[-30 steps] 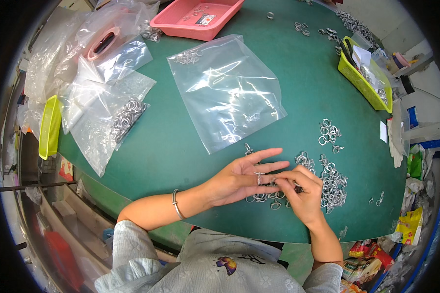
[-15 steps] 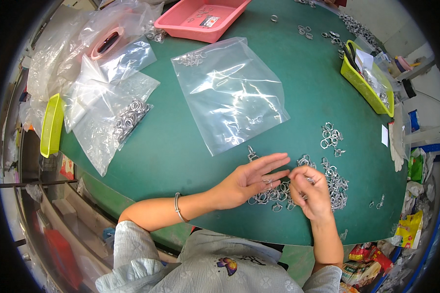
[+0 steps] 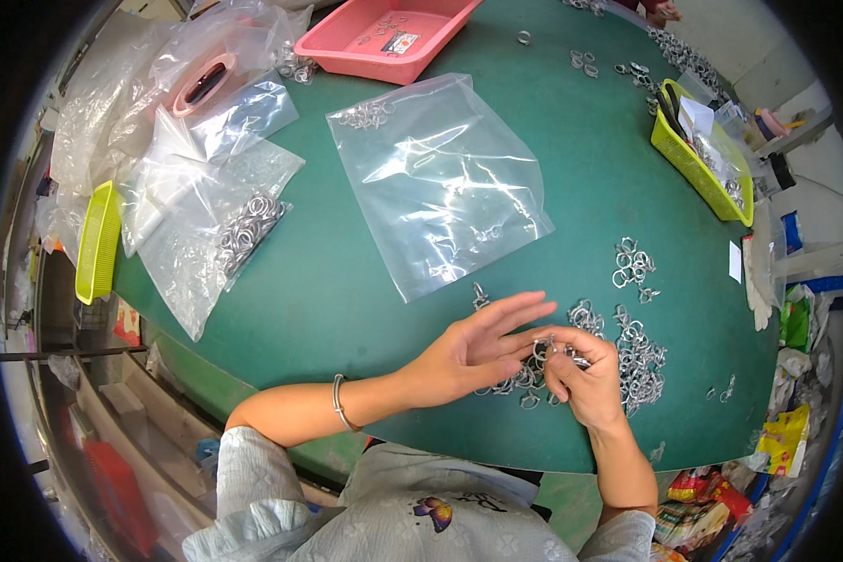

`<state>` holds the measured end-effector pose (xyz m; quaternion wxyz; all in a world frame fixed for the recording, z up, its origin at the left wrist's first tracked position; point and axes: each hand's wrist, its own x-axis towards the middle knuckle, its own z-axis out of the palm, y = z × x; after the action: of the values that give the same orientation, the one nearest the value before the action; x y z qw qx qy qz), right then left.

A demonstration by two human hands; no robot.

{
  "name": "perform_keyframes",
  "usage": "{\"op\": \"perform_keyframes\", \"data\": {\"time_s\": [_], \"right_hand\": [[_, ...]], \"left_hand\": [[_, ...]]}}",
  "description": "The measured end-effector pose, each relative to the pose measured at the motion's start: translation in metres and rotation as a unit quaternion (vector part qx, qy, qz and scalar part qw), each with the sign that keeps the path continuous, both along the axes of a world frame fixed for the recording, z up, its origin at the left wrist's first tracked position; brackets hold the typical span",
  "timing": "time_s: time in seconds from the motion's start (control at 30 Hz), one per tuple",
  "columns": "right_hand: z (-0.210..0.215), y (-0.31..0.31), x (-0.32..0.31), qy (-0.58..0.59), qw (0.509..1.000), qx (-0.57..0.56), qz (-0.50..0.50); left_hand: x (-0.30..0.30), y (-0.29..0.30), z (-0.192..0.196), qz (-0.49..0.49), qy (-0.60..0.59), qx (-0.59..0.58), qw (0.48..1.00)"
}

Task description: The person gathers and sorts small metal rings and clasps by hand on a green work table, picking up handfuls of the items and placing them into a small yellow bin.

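Observation:
Over the near edge of the green table, my right hand (image 3: 585, 382) is closed on a few small silver metal rings (image 3: 542, 348), which show between its thumb and fingers. My left hand (image 3: 468, 350) is beside it with fingers stretched out, its lower fingertips close to those rings; whether they touch cannot be made out. Beneath and beside both hands lies a loose pile of silver rings (image 3: 640, 367), partly hidden by the fingers. A smaller cluster of rings (image 3: 633, 263) sits beyond the right hand. A large clear plastic bag (image 3: 440, 178) with several rings at its far corner lies flat ahead.
At the far left are crumpled clear bags, one holding rings (image 3: 248, 232), and a yellow-green basket (image 3: 96, 244). A pink tray (image 3: 412, 67) stands at the back. On the right are another yellow-green basket (image 3: 684, 159) and a glove (image 3: 760, 281). Another person's hand (image 3: 665, 13) shows at the far edge.
My right hand has turned and opened out slightly, so rings now show between its fingers. My left hand stays nearly in place. The other person's hand has come further into view.

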<state>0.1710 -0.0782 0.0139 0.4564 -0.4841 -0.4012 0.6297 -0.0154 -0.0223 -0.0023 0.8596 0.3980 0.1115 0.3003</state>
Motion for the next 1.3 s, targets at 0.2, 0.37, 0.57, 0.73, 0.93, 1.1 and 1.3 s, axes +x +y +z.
{"op": "perform_keyframes", "data": {"time_s": [0.2, 0.37, 0.57, 0.73, 0.93, 1.1, 1.3], "right_hand": [[-0.005, -0.006, 0.001, -0.019, 0.998, 0.045, 0.044], [0.0, -0.006, -0.003, -0.02, 0.997, 0.028, 0.065], [0.002, -0.003, -0.002, 0.034, 0.994, 0.011, 0.104], [-0.003, -0.005, -0.002, 0.054, 0.991, 0.019, 0.118], [-0.01, -0.005, -0.004, 0.077, 0.988, -0.06, 0.12], [-0.006, -0.008, 0.0, -0.073, 0.978, 0.032, 0.191], [0.015, 0.003, -0.005, -0.083, 0.971, 0.051, 0.22]], "left_hand": [[0.0, -0.006, 0.002, 0.016, 0.084, 0.108, 0.99], [-0.003, -0.004, 0.009, 0.042, 0.155, 0.194, 0.968], [-0.002, -0.007, 0.007, 0.07, 0.167, 0.223, 0.958], [0.001, -0.007, 0.009, 0.085, 0.174, 0.267, 0.944], [0.003, -0.018, -0.013, 0.145, 0.151, 0.355, 0.911], [-0.005, -0.017, -0.011, 0.064, 0.118, 0.398, 0.908], [-0.006, -0.021, -0.012, 0.015, 0.101, 0.345, 0.933]]}}
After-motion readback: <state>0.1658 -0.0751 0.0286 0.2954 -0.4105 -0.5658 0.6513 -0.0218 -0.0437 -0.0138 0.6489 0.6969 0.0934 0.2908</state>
